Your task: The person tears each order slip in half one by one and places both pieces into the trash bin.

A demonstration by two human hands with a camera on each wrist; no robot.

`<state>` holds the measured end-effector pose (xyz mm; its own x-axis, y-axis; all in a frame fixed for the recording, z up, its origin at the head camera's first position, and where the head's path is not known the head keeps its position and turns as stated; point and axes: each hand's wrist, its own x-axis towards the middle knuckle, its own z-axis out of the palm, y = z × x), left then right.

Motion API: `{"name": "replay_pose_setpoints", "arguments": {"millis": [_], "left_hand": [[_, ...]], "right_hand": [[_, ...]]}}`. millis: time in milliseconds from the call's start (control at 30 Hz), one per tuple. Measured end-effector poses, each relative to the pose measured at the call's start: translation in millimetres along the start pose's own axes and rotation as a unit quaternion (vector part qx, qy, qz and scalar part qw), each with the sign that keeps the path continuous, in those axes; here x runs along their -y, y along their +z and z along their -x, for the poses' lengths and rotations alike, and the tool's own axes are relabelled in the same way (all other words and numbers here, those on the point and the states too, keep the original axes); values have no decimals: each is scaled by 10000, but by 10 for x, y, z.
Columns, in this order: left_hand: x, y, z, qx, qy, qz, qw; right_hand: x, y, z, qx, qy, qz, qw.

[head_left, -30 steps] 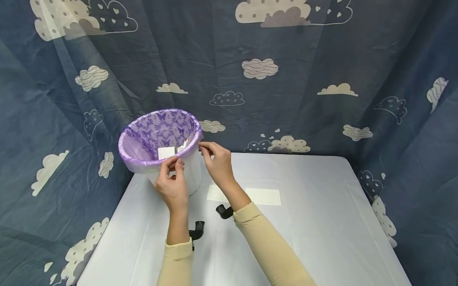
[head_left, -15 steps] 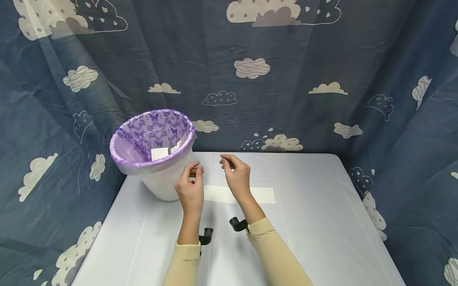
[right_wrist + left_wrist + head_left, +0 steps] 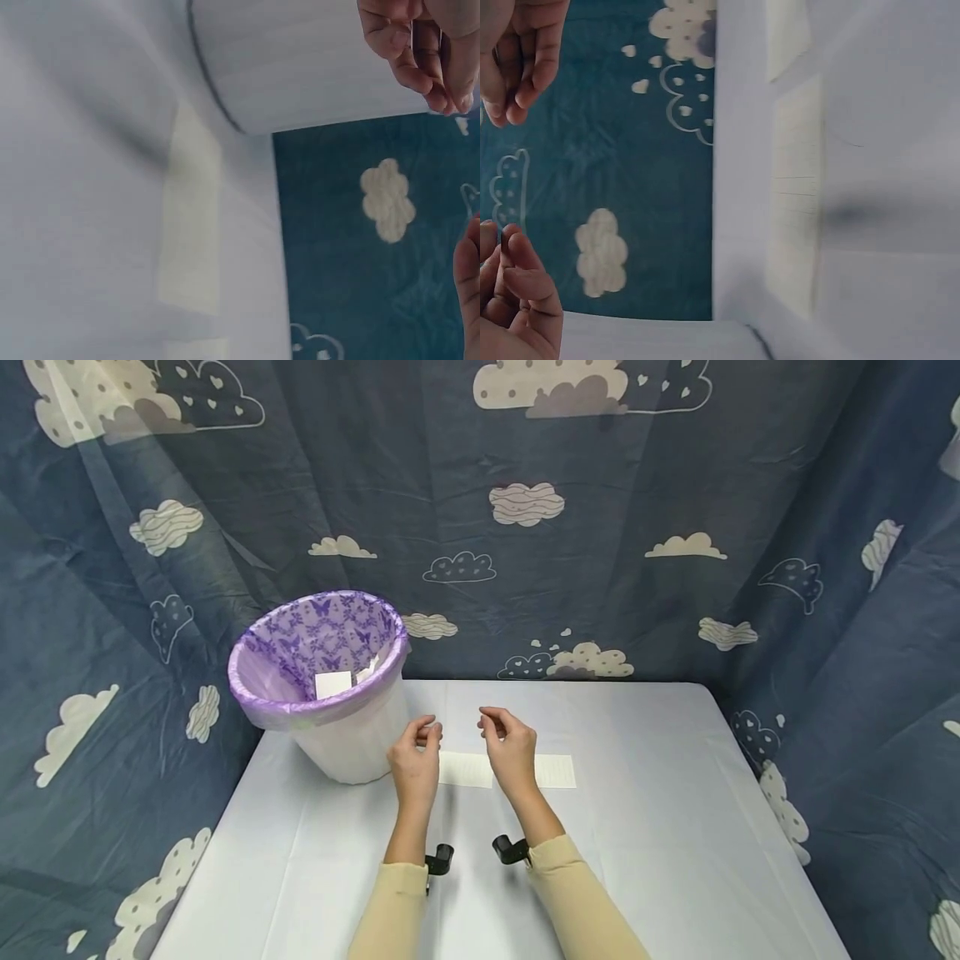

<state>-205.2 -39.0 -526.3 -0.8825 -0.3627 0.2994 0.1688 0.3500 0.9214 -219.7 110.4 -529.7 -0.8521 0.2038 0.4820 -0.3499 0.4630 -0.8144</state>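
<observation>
My left hand (image 3: pixel 415 768) hovers above the table, just right of the bin, its fingers loosely bent and the thumb close to the index finger. Opposite it, a short gap away, my right hand (image 3: pixel 513 758) hangs with similarly bent fingers. Nothing can be made out between the fingertips of either hand. Behind and below them, a pale lined paper sheet (image 3: pixel 465 770) and a second paper sheet (image 3: pixel 556 772) lie on the table, partly hidden by the right hand. The white bin (image 3: pixel 348 743) has a purple butterfly-patterned liner (image 3: pixel 322 618) folded over its rim.
White paper pieces (image 3: pixel 333 683) lie inside the lined bin. A white cloth covers the table (image 3: pixel 675 827). Dark blue curtains (image 3: pixel 420 460) with cloud prints stand behind and at both sides. Black camera mounts (image 3: pixel 510 849) sit at both wrists.
Both hands have left the bin's rim and moved right and toward me, over the table. The view has shifted slightly. Bin and paper sheets stay in place.
</observation>
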Motion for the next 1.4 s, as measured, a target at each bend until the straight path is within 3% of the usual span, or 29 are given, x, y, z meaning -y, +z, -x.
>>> {"name": "replay_pose_setpoints", "arguments": {"millis": [400,700,867,1400], "left_hand": [[310,163,-15,489,-503,-224,9973],[514,309,17,931,-963,-674,9887],[598,354,16,1012,-1280,-826,9831],[812,441,-50,1151,-1587,-841,9770]], "right_hand": [[-353,167,206,235,658,27,9976],[-570,293,323,495,878,364,9942],[-635,357,356,602,997,363,9925],[-694,490,364,928,1436,405,9844]]}}
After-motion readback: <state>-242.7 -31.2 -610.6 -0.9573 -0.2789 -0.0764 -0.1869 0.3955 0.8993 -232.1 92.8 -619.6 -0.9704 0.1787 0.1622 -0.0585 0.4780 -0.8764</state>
